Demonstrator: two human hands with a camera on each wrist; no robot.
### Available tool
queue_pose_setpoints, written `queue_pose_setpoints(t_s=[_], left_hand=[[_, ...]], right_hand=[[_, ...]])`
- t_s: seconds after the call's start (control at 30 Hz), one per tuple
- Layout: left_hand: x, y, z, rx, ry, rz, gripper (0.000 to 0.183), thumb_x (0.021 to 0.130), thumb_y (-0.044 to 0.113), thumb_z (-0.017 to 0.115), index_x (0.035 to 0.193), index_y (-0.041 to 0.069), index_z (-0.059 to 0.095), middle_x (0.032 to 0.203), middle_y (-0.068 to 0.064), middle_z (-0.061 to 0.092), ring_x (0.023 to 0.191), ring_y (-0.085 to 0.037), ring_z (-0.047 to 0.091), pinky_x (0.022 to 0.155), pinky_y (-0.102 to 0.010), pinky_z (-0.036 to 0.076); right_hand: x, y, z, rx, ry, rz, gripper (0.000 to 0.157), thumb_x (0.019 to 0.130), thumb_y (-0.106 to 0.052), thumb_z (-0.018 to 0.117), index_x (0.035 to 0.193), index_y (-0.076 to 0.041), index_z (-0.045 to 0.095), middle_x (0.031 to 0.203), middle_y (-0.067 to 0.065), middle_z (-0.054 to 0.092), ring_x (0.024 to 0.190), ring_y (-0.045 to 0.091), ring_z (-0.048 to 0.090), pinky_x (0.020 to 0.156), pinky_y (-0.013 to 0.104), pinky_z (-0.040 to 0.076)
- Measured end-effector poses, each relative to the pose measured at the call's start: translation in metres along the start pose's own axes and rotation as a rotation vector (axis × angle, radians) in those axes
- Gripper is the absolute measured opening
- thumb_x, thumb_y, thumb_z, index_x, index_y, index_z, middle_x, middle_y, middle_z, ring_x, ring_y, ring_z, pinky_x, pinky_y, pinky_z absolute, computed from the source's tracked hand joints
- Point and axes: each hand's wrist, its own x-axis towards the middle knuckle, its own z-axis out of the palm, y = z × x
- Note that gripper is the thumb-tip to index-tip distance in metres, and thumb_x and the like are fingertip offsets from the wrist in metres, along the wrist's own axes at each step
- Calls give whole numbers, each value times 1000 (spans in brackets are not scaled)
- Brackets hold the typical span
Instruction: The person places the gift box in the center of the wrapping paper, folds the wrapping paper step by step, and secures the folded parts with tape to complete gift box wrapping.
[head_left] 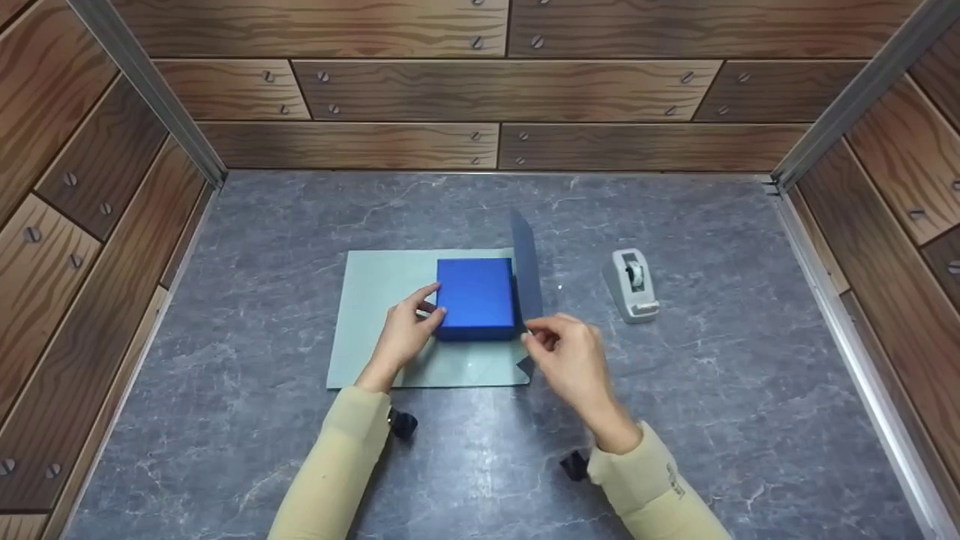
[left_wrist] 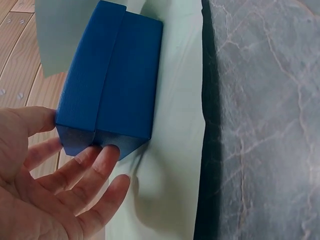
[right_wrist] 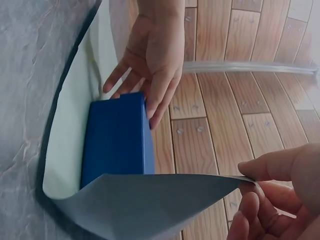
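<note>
Closest of all are two pale yellow sleeves (head_left: 322, 476), reaching in from the bottom of the head view, with a small black device (head_left: 403, 424) at the left wrist and another black device (head_left: 575, 465) at the right. Beyond the cuffs come the bare hands. The right hand (head_left: 571, 356) pinches the edge of a sheet of paper (head_left: 382, 315) between thumb and forefinger, tips together on it, with the other fingers bent in below, as the right wrist view shows. The left hand (head_left: 407, 330) touches the left side of a blue box (head_left: 474, 292); its fingers are apart and lean on the box, not wrapped round it.

The paper lies mostly flat on the grey marbled table (head_left: 480, 442), pale green side up. Its right part is lifted and stands up just beside the box, showing a dark blue-grey underside. The box sits on the paper, right of its middle, with its lid on; the left wrist view shows the lid's seam running along the side.

To the right, well apart from the paper, a light grey tape dispenser (head_left: 632, 301) with a roll in it stands on the table. Farthest off are the wood-patterned walls (head_left: 502, 90), marked with screw heads, with metal strips (head_left: 150, 90) at the corners.
</note>
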Motion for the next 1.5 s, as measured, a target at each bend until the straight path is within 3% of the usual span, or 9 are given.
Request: queue_pose_setpoints(t_s=[0.37, 0.8, 1.0, 1.2, 1.5], left_hand=[[1, 1, 1, 40, 34, 50, 39, 88, 21, 59, 126, 12, 56, 90, -5, 65, 73, -15, 61, 68, -30, 49], [2, 9, 1, 97, 69, 1, 50, 89, 51, 48, 121, 15, 60, 86, -1, 64, 76, -14, 59, 66, -33, 48], [2, 10, 3, 119, 74, -10, 59, 82, 56, 56, 121, 12, 59, 91, -4, 65, 75, -13, 60, 64, -33, 49], [1, 10, 6, 140, 75, -8, 65, 74, 47, 71, 123, 7, 56, 85, -5, 64, 69, -12, 60, 58, -30, 50], [2, 10, 7, 138, 78, -28, 60, 74, 40, 73, 122, 9, 56, 84, -4, 63, 67, -13, 60, 56, -30, 50]], right_hand=[[2, -15, 28, -86, -33, -117, 7, 73, -10, 74, 80, -11, 74, 67, -8, 59, 56, 2, 51, 51, 19, 43], [-7, -21, 65, -98, -156, -201, 10, 71, -4, 72, 79, -10, 72, 72, -3, 63, 59, 5, 55, 52, 12, 43], [-11, -15, 79, -152, -143, -247, 9, 70, -10, 74, 79, -13, 73, 72, -6, 62, 59, 6, 55, 53, 17, 45], [-15, -13, 84, -183, -106, -295, 9, 70, -10, 73, 79, -14, 73, 71, -8, 60, 59, 7, 55, 52, 22, 46], [-17, -12, 87, -193, -30, -466, 16, 69, 1, 63, 73, -14, 69, 70, -6, 54, 60, 12, 52, 52, 27, 44]])
